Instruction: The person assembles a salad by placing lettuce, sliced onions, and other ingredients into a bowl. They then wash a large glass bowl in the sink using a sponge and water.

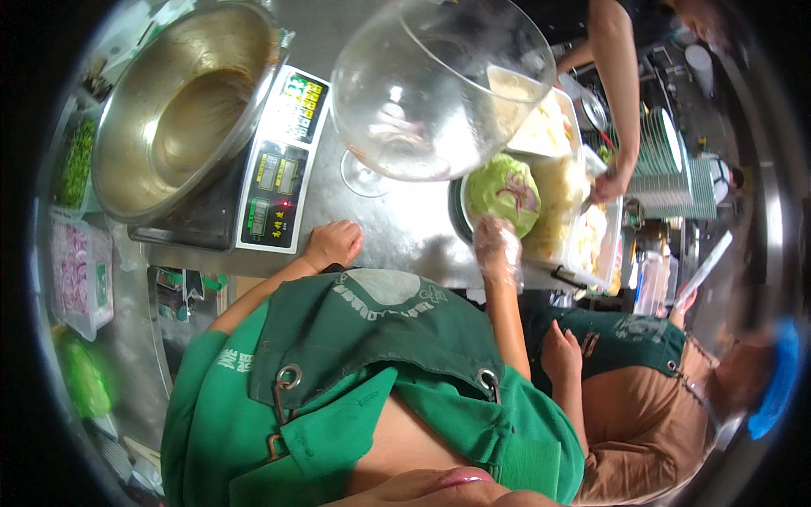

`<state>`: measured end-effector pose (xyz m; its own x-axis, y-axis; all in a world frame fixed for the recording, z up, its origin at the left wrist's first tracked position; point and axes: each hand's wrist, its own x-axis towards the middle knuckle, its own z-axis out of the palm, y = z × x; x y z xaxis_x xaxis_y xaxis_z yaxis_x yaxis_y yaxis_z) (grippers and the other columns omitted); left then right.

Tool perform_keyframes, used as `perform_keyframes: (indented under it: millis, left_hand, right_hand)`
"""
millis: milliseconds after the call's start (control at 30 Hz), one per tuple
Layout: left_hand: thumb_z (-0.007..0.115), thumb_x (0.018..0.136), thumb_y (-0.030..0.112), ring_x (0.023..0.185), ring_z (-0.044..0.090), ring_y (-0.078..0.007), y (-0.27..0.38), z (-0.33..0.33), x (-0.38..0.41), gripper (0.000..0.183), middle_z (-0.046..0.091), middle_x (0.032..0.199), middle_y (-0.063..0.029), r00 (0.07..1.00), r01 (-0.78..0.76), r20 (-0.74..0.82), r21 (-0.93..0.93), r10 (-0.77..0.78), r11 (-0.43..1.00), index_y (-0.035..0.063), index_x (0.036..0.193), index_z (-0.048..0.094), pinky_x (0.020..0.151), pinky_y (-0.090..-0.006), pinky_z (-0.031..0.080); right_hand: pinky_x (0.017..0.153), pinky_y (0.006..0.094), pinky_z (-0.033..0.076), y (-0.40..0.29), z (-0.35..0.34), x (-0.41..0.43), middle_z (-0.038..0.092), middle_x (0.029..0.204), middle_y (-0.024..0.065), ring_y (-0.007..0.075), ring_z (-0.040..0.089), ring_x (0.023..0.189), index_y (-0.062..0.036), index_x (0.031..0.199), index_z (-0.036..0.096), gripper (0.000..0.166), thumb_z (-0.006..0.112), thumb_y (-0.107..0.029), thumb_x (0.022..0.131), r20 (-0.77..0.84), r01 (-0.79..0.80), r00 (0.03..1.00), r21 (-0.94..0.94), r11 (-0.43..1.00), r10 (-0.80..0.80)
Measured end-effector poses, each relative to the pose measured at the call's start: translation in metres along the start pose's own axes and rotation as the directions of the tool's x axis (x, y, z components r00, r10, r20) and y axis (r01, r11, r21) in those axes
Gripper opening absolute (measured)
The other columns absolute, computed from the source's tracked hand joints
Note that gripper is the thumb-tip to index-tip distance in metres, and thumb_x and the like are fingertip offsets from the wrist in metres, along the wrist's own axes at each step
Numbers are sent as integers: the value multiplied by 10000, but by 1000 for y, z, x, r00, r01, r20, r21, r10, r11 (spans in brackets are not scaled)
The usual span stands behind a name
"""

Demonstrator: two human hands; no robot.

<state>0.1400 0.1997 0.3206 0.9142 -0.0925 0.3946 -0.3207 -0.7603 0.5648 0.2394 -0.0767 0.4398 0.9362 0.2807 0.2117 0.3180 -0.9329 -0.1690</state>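
Observation:
My left hand [334, 243], bare, rests in a loose fist on the near edge of the steel table [405, 234]. A clear plastic glove covers my right hand [497, 242], which is at the near rim of a round dish [457, 212]. Light green leafy food [497, 190] fills this dish, topped with a few purple onion slices [521, 192]. My right fingertips are partly hidden against the food, so their grip is unclear. Beyond my hands, a large clear stemmed glass bowl [418, 127] stands on the table.
At left, a steel mixing bowl [190, 114] sits on a digital scale [272, 196]. Beyond it are tubs of sliced purple onion [73, 272] and chopped greens [77, 165]. Food containers [557, 215] line the right; another person's hand [611, 184] reaches in. A co-worker [633, 393] stands close at right.

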Motion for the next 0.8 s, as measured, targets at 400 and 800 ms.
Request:
perform_keyframes:
  millis: [400, 800]
  left_hand:
    - [575, 752, 208, 621, 566, -219, -3, 4, -8, 131, 527, 667, -47, 1000, 6, 0, -3, -6, 1000, 112, 701, 501, 496, -353, 451]
    - [575, 743, 184, 611, 554, -244, -8, 10, -7, 106, 520, 682, -52, 999, -22, -29, -76, 20, 997, 101, 722, 512, 520, -370, 448]
  right_hand:
    - [646, 236, 503, -115, -203, 108, 636, 808, 109, 133, 603, 697, 32, 960, 612, 185, 626, 22, 776, -504, 427, 860, 628, 651, -78]
    - [904, 345, 430, -231, -162, 214, 555, 1150, 145, 284, 542, 1028, -90, 1223, 495, 593, 681, -133, 662, 867, 788, 257, 68, 612, -427]
